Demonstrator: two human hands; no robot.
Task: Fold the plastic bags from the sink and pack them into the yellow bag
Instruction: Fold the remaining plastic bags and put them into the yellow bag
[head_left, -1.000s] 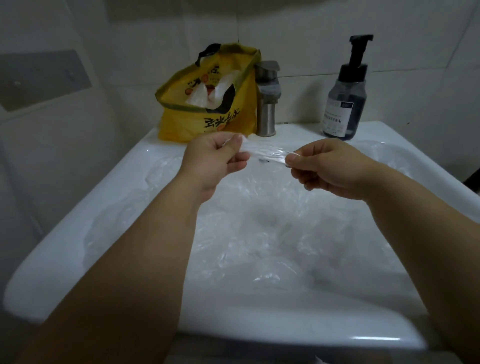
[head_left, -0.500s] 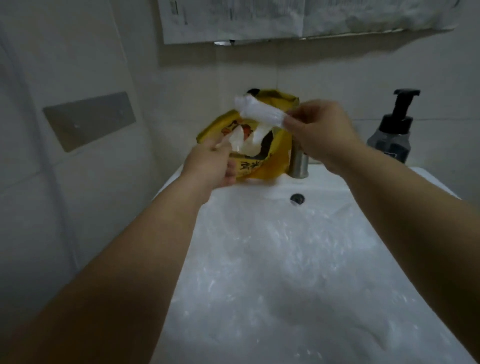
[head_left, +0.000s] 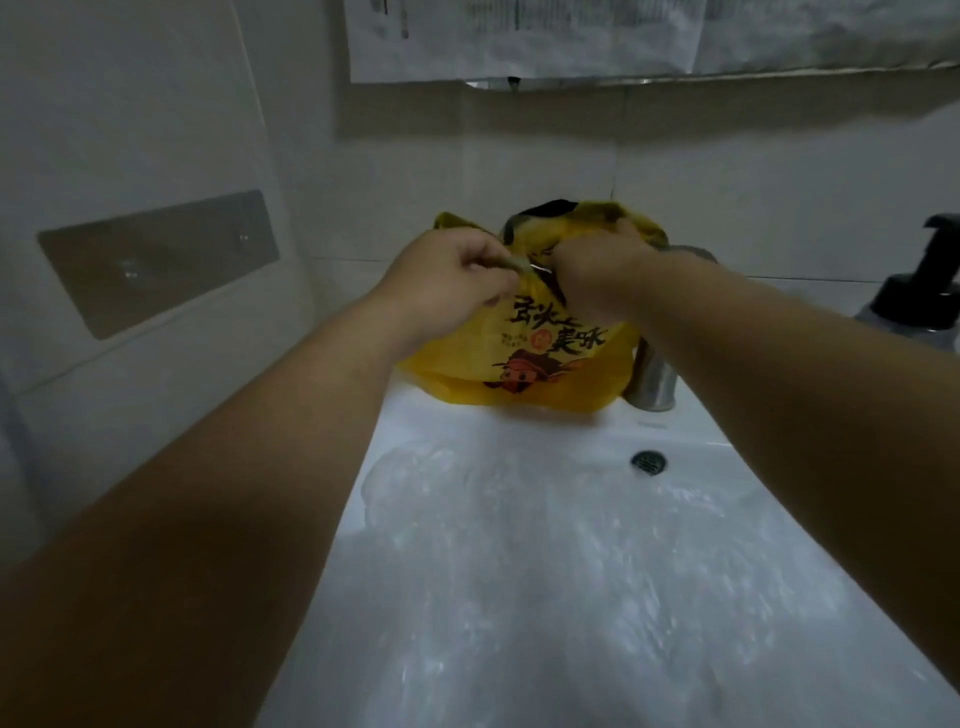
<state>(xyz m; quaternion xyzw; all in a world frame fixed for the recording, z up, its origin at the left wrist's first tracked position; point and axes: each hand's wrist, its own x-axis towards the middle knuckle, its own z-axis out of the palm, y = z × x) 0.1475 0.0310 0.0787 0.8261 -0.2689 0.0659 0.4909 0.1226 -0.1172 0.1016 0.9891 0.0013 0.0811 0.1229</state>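
The yellow bag (head_left: 540, 364) with black lettering stands on the back ledge of the white sink (head_left: 332, 613). My left hand (head_left: 447, 286) pinches the bag's front rim at its mouth. My right hand (head_left: 597, 280) is pushed down into the bag's opening; its fingers are hidden inside, and the folded plastic bag is out of sight. Clear plastic bags (head_left: 571, 571) lie crumpled in the sink basin below my arms.
A metal tap (head_left: 654, 379) stands just right of the yellow bag. A dark soap pump bottle (head_left: 924, 291) is at the far right. The overflow hole (head_left: 648, 461) shows in the basin's back wall. Tiled walls close in left and behind.
My right hand, which held the folded clear bag above the yellow bag, has gone down into its mouth. My left hand has risen to grip the rim. The view has tilted up.
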